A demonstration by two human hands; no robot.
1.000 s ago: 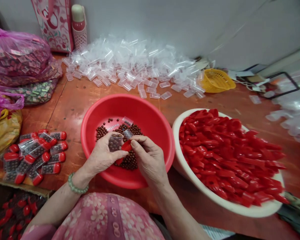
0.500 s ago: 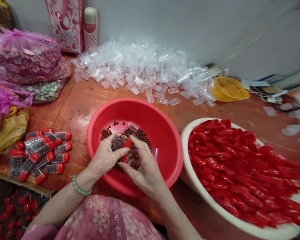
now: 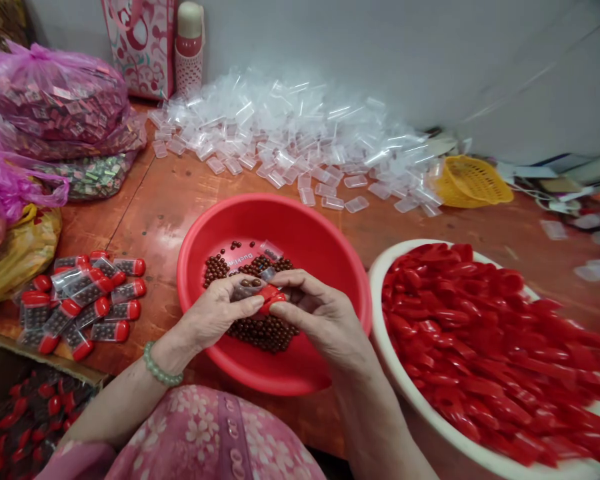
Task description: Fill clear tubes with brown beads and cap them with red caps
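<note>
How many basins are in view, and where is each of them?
2. The red basin is under the left hand and right hand and holds brown beads; the white basin is right of it, heaped with red pieces, partly out of view.

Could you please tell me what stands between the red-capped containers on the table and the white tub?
The red basin, holding brown beads, stands between the red-capped containers and the white tub, as the head view shows.

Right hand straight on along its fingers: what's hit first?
Past the red cap it holds, the right hand likely meets the clear bead case in the left hand; depth is unclear.
</note>
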